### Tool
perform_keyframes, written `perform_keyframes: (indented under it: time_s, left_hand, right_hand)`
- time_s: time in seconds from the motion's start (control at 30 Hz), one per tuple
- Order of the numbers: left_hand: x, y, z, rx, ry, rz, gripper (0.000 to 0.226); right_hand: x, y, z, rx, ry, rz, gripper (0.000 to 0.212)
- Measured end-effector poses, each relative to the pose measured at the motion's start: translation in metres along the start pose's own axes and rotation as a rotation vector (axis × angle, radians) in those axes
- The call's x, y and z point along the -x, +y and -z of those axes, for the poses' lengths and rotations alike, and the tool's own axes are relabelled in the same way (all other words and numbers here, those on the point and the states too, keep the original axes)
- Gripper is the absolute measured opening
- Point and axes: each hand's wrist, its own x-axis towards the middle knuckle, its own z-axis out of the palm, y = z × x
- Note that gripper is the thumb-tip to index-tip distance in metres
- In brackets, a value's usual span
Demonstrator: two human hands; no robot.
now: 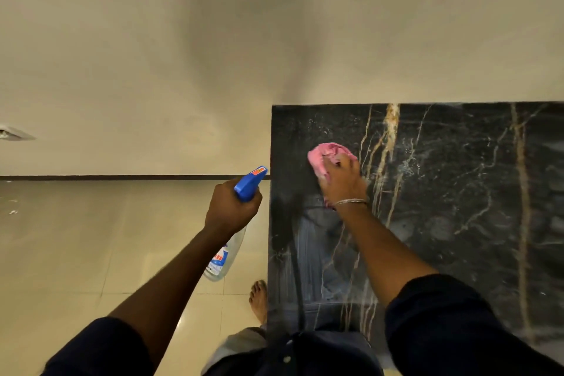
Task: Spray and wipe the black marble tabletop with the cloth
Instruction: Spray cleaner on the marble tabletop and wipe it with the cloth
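The black marble tabletop [457, 192] with gold and white veins fills the right half of the head view. My right hand [343, 178] presses a crumpled pink cloth [325, 152] onto the marble near its far left corner. Wet streaks show on the marble below that hand, along the left edge. My left hand [232, 207] grips a clear spray bottle [225, 253] with a blue trigger head [248, 181], held in the air to the left of the tabletop, over the floor.
A beige wall [213, 40] stands right behind the tabletop. Glossy beige floor tiles [76, 253] spread to the left. My bare foot [258, 299] stands by the table's left edge. A small white fitting [13, 133] is on the wall at far left.
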Motion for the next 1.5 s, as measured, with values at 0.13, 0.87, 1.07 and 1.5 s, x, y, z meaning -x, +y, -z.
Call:
perform_keyframes:
  time_s: [0.13, 0.87, 1.07, 1.5]
  left_hand:
    - [-0.007, 0.0, 0.004, 0.01, -0.049, -0.047, 0.012]
    - [-0.007, -0.025, 0.021, -0.001, -0.111, -0.08, 0.01]
    - [-0.002, -0.03, 0.02, -0.044, -0.096, -0.082, 0.011]
    - [0.013, -0.034, 0.021, -0.037, -0.07, -0.096, 0.012]
  right_hand:
    - [0.003, 0.05, 0.009, -0.032, 0.056, -0.272, 0.051]
    - [0.045, -0.032, -0.004, -0.065, -0.019, -0.181, 0.055]
    - [0.047, -0.005, -0.005, -0.139, 0.02, -0.494, 0.056]
    - [0.067, -0.113, -0.028, -0.014, -0.106, 0.019, 0.056]
